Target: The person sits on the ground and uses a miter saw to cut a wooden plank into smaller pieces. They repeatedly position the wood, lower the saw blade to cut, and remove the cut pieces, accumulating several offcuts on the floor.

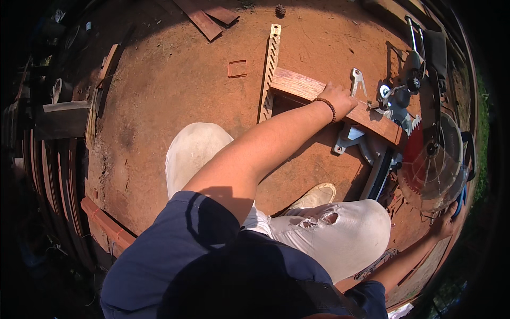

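Note:
A reddish wooden beam [297,84] lies across the base of a miter saw [348,137]. My left hand [341,100] presses on the beam's top, its fingers curled over the far edge. Just past the beam's right end is the red toothed blade [414,151], partly behind a clear round guard [443,178]. My right hand [445,226] is closed round the saw's handle [461,202] at the far right; its fingers are partly hidden. The beam's left end meets an upright pale wooden strip with slanted slots [270,69].
Reddish boards [202,20] lie on the dirt ground at the back. A small rectangular frame [237,68] is left of the slotted strip. Stacked planks [56,186] line the left side, and a long timber [106,220] lies nearby. My knees flank the work.

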Demonstrator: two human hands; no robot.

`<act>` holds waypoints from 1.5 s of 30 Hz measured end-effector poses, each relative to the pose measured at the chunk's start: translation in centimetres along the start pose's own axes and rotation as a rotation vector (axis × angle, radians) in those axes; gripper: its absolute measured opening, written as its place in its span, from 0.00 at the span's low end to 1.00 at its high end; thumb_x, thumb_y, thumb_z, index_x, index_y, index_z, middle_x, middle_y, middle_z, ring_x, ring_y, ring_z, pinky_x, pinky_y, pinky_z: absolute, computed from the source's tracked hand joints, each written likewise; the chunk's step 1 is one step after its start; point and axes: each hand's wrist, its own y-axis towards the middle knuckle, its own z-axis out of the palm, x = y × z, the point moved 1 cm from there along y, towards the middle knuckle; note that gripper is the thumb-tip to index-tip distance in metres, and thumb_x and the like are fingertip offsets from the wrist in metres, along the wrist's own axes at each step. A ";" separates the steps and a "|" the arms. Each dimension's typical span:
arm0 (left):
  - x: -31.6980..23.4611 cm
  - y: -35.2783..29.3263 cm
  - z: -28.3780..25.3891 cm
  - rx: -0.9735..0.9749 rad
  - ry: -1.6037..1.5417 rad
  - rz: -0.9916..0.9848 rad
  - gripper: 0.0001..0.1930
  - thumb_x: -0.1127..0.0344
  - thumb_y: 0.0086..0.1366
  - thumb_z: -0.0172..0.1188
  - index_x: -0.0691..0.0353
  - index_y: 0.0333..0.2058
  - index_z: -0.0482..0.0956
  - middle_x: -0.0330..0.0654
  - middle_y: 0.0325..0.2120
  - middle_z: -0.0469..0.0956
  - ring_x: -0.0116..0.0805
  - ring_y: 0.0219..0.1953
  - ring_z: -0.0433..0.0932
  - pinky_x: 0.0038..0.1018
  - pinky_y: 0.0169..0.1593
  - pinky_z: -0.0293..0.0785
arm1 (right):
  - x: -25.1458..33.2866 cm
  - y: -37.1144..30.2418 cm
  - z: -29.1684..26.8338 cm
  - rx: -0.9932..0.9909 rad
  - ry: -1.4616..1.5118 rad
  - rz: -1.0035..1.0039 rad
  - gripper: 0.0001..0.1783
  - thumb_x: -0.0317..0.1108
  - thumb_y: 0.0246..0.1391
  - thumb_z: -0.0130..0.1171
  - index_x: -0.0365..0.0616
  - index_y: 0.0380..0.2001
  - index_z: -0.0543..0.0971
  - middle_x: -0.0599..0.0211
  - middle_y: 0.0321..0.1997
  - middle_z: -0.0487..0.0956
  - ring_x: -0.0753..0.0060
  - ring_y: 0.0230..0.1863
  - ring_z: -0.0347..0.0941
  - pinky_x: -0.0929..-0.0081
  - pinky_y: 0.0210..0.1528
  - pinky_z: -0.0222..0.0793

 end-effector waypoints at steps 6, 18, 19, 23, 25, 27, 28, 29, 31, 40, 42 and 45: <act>-0.4 -0.1 1.2 -0.063 -0.037 -0.069 0.13 0.63 0.66 0.53 0.48 0.45 0.84 0.46 0.49 0.79 0.47 0.54 0.75 0.57 0.58 0.65 | -0.6 1.2 -0.8 0.035 -0.230 -0.108 0.23 0.46 0.66 0.56 0.35 0.50 0.79 0.54 0.50 0.81 0.59 0.48 0.77 0.66 0.51 0.71; -1.5 2.6 3.4 -0.129 -0.147 -0.144 0.19 0.63 0.67 0.53 0.55 0.54 0.81 0.54 0.61 0.70 0.54 0.59 0.72 0.66 0.62 0.57 | -3.5 3.3 -2.2 0.085 -0.331 0.042 0.24 0.45 0.66 0.56 0.35 0.55 0.77 0.52 0.51 0.81 0.63 0.49 0.80 0.70 0.51 0.76; -1.4 2.7 3.8 -0.175 -0.133 -0.168 0.19 0.63 0.67 0.53 0.56 0.54 0.81 0.54 0.61 0.70 0.53 0.59 0.72 0.66 0.62 0.57 | -3.2 3.5 -2.0 0.084 -0.356 0.009 0.24 0.45 0.67 0.56 0.35 0.56 0.76 0.52 0.51 0.81 0.63 0.49 0.80 0.70 0.51 0.76; -1.0 3.5 2.9 0.058 -0.208 -0.137 0.29 0.47 0.72 0.45 0.63 0.62 0.71 0.57 0.68 0.59 0.54 0.68 0.61 0.66 0.66 0.50 | -2.4 3.2 -2.1 0.098 -0.391 0.055 0.24 0.44 0.67 0.56 0.36 0.56 0.76 0.52 0.50 0.82 0.62 0.49 0.81 0.70 0.51 0.76; -1.0 3.3 2.1 0.144 -0.210 -0.110 0.32 0.44 0.73 0.43 0.65 0.64 0.68 0.57 0.69 0.59 0.54 0.70 0.59 0.67 0.66 0.50 | -2.6 3.2 -2.6 0.098 -0.432 0.027 0.24 0.44 0.67 0.55 0.36 0.56 0.76 0.52 0.50 0.82 0.62 0.48 0.81 0.70 0.50 0.77; -0.9 2.9 1.5 0.176 -0.199 -0.088 0.31 0.45 0.73 0.43 0.64 0.64 0.68 0.55 0.67 0.62 0.53 0.69 0.60 0.66 0.65 0.51 | -2.7 3.2 -2.7 0.095 -0.440 0.013 0.24 0.45 0.67 0.55 0.36 0.56 0.76 0.52 0.49 0.82 0.62 0.48 0.81 0.70 0.50 0.77; -0.8 2.8 1.3 0.187 -0.199 -0.076 0.30 0.47 0.73 0.44 0.64 0.64 0.69 0.54 0.67 0.64 0.53 0.69 0.60 0.66 0.65 0.51 | -2.5 3.0 -2.6 0.092 -0.429 0.015 0.24 0.45 0.67 0.55 0.36 0.56 0.76 0.52 0.49 0.82 0.61 0.48 0.81 0.69 0.49 0.78; -0.7 2.6 1.2 0.183 -0.196 -0.071 0.29 0.49 0.73 0.44 0.64 0.63 0.69 0.54 0.66 0.65 0.52 0.68 0.61 0.66 0.65 0.52 | -2.6 2.9 -2.6 0.089 -0.418 0.019 0.24 0.45 0.67 0.55 0.37 0.56 0.76 0.52 0.49 0.82 0.61 0.48 0.81 0.69 0.49 0.78; -0.6 2.6 1.2 0.153 -0.186 -0.071 0.27 0.53 0.73 0.45 0.63 0.63 0.71 0.52 0.64 0.68 0.51 0.67 0.63 0.66 0.65 0.52 | -3.4 3.1 -2.7 0.082 -0.387 0.022 0.25 0.46 0.67 0.55 0.36 0.57 0.76 0.51 0.50 0.82 0.60 0.48 0.81 0.68 0.49 0.78; 0.8 2.7 1.7 0.105 -0.224 -0.199 0.20 0.64 0.69 0.49 0.61 0.55 0.79 0.48 0.56 0.77 0.47 0.61 0.71 0.57 0.63 0.58 | -4.5 3.4 -2.9 0.073 -0.320 0.089 0.32 0.58 0.64 0.53 0.42 0.56 0.78 0.54 0.57 0.79 0.51 0.56 0.75 0.62 0.58 0.68; 1.0 2.5 1.6 0.112 -0.242 -0.215 0.19 0.64 0.69 0.49 0.62 0.55 0.79 0.48 0.56 0.77 0.46 0.61 0.71 0.55 0.61 0.59 | -3.9 3.2 -2.8 0.088 -0.311 0.083 0.30 0.53 0.65 0.54 0.39 0.57 0.76 0.52 0.55 0.79 0.53 0.55 0.77 0.63 0.55 0.72; 1.4 2.3 1.7 0.078 -0.268 -0.251 0.19 0.64 0.69 0.50 0.62 0.55 0.79 0.48 0.55 0.77 0.46 0.60 0.72 0.53 0.60 0.61 | -2.8 3.4 -2.4 0.120 -0.306 0.081 0.26 0.44 0.67 0.57 0.34 0.59 0.72 0.48 0.53 0.79 0.56 0.52 0.80 0.65 0.49 0.80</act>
